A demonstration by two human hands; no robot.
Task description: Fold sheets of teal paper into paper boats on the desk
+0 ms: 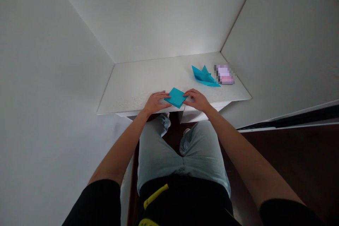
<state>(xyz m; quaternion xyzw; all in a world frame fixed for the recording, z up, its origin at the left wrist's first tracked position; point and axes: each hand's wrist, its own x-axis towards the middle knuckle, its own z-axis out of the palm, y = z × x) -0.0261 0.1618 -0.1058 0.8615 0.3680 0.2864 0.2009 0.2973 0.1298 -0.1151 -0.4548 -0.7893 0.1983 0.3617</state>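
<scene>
A blue folded paper (176, 96), diamond-shaped from above, is held at the front edge of the white desk. My left hand (156, 102) pinches its left corner between thumb and fingers. On the opposite corner, my right hand (195, 99) grips the paper the same way. Behind my right hand lies a folded blue paper boat (203, 76) with a raised peak in its middle. The underside of the held paper is hidden.
The white desktop (143, 77) is closed in by walls on the left, back and right. A phone (224, 74), blurred by pixels, lies right of the paper boat. Below the desk is a white drawer (194, 115), with my legs (182, 162) in front.
</scene>
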